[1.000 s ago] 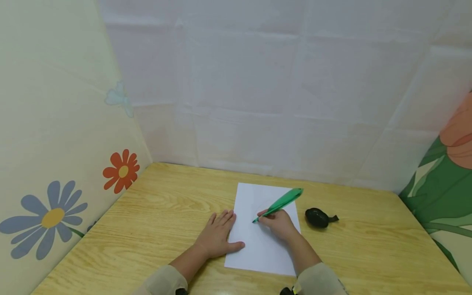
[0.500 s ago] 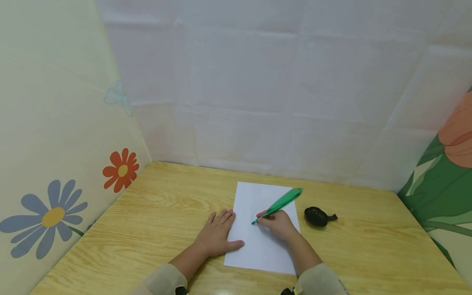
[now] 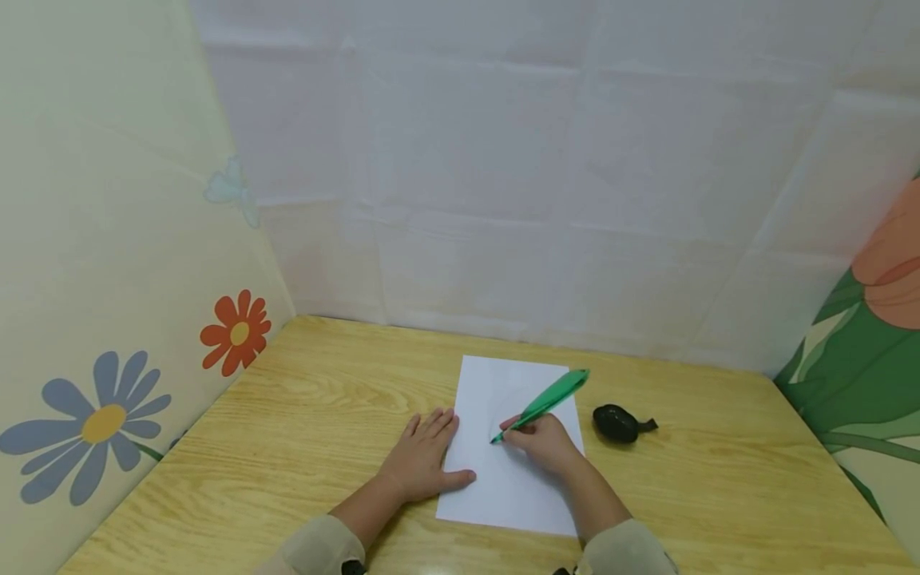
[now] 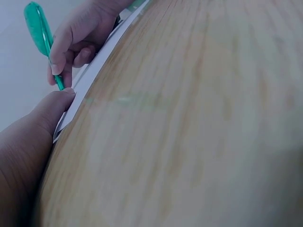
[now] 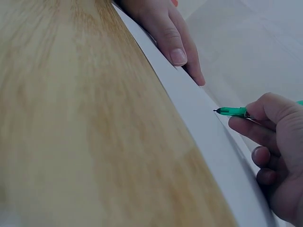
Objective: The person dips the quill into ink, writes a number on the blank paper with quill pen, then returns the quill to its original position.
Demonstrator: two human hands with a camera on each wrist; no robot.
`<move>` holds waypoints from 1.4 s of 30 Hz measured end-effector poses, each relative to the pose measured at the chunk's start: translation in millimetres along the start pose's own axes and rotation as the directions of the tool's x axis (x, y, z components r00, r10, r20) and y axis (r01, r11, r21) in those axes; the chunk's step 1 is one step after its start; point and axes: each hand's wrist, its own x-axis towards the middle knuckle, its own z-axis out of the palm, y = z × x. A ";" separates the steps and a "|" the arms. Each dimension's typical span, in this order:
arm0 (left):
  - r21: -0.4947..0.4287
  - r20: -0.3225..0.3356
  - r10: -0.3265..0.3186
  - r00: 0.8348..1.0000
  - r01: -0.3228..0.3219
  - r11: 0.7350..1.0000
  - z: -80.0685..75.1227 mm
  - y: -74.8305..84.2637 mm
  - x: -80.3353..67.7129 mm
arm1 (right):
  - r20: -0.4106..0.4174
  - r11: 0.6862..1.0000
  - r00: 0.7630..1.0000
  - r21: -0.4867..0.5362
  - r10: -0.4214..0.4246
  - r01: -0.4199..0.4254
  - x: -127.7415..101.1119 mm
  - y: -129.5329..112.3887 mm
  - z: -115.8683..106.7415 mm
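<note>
A white sheet of paper (image 3: 503,487) lies on the wooden table (image 3: 287,415). My left hand (image 3: 424,455) rests flat at the sheet's left edge, its thumb on the paper (image 4: 90,75). My right hand (image 3: 546,442) grips a green pen (image 3: 542,403) with its tip down at the middle of the sheet. The left wrist view shows the pen (image 4: 40,35) held between the fingers (image 4: 64,45) of the right hand. In the right wrist view the pen's tip (image 5: 227,111) sits just over the paper (image 5: 203,118), with the left hand (image 5: 165,33) beyond.
A small black object (image 3: 620,423) lies on the table just right of the paper. White panels close the back; flower-patterned walls (image 3: 108,335) stand left and right.
The right hand and pen have shifted slightly down the sheet. The left hand has stayed in place.
</note>
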 end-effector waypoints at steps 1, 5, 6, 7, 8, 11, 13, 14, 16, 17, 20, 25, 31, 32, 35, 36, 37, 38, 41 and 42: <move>-0.001 0.000 0.000 1.000 0.000 1.000 -0.3 0.3 -0.2 | 0.002 1.000 1.000 0.001 -0.003 0.003 -0.2 0.3 -0.3; 0.002 0.002 0.000 1.000 0.000 1.000 -0.1 0.5 -0.2 | 0.017 1.000 1.000 0.010 0.001 -0.001 -1.0 1.3 -1.0; 0.002 0.003 -0.002 1.000 0.002 1.000 -0.3 0.7 -0.2 | 0.022 1.000 1.000 0.012 0.003 -0.004 -1.2 1.6 -1.3; 0.001 0.003 -0.001 1.000 0.001 1.000 -0.6 0.9 -0.4 | 0.027 1.000 1.000 0.014 0.005 -0.005 -1.5 1.6 -1.6; 0.003 0.003 0.000 1.000 0.000 1.000 -0.9 1.1 -0.5 | 0.032 1.000 0.999 0.016 0.006 -0.007 -1.8 1.7 -1.8; -0.002 0.001 0.003 1.000 -0.003 1.000 -2.0 1.6 -1.1 | 0.046 1.000 0.999 0.019 0.001 -0.002 -2.4 2.2 -2.3; -0.004 0.001 0.003 1.000 -0.003 1.000 -2.3 1.7 -1.3 | 0.052 1.000 0.999 0.018 -0.007 0.006 -2.8 2.5 -2.4; -0.003 -0.001 0.004 1.000 -0.004 1.000 -2.3 1.8 -1.3 | 0.054 1.000 0.998 0.015 -0.012 0.011 -3.0 2.8 -2.5; -0.003 -0.002 0.005 1.000 -0.005 1.000 -2.1 1.7 -1.1 | 0.057 1.000 0.998 0.009 -0.014 0.013 -3.5 3.0 -2.7; -0.003 -0.003 0.004 1.000 -0.004 1.000 -2.1 1.8 -1.2 | 0.059 1.000 0.998 0.007 -0.013 0.013 -3.9 3.0 -2.8; -0.002 -0.001 0.003 1.000 -0.003 1.000 -1.8 1.7 -1.0 | 0.062 1.000 0.998 0.002 -0.008 0.008 -5.0 2.7 -3.3; 0.000 -0.001 0.004 1.000 -0.004 1.000 -1.0 1.2 -0.6 | 0.073 1.000 0.997 0.005 -0.009 0.009 -6.8 2.2 -4.4; -0.006 -0.001 0.003 1.000 -0.003 1.000 -1.9 1.7 -0.8 | 0.089 1.000 0.996 0.001 -0.016 0.016 -8.5 2.2 -6.1; -0.006 0.000 0.002 1.000 -0.002 1.000 -2.2 1.8 -0.8 | 0.089 1.000 0.996 -0.003 -0.018 0.019 -8.8 2.1 -6.4; -0.005 0.000 -0.002 1.000 0.002 1.000 -2.3 1.9 -0.9 | 0.091 1.000 0.996 -0.016 -0.019 0.021 -9.7 1.6 -7.1; -0.005 0.001 -0.003 1.000 0.003 1.000 -2.3 1.9 -1.0 | 0.093 1.000 0.996 -0.019 -0.018 0.019 -10.2 1.5 -7.4; -0.005 0.001 -0.003 1.000 0.003 1.000 -2.1 1.8 -0.9 | 0.095 1.000 0.995 -0.023 -0.016 0.019 -10.5 1.5 -7.7; -0.005 0.002 -0.004 1.000 0.004 1.000 -1.7 1.5 -0.7 | 0.098 0.999 0.995 -0.028 -0.015 0.018 -10.9 1.5 -8.1; -0.008 0.005 -0.004 1.000 0.004 1.000 -0.9 0.9 -0.1 | 0.105 0.999 0.994 -0.033 -0.009 0.013 -11.9 2.3 -9.2; -0.008 0.005 -0.004 1.000 0.004 1.000 -0.8 0.9 -0.1 | 0.107 0.999 0.994 -0.035 -0.010 0.014 -12.0 2.6 -9.4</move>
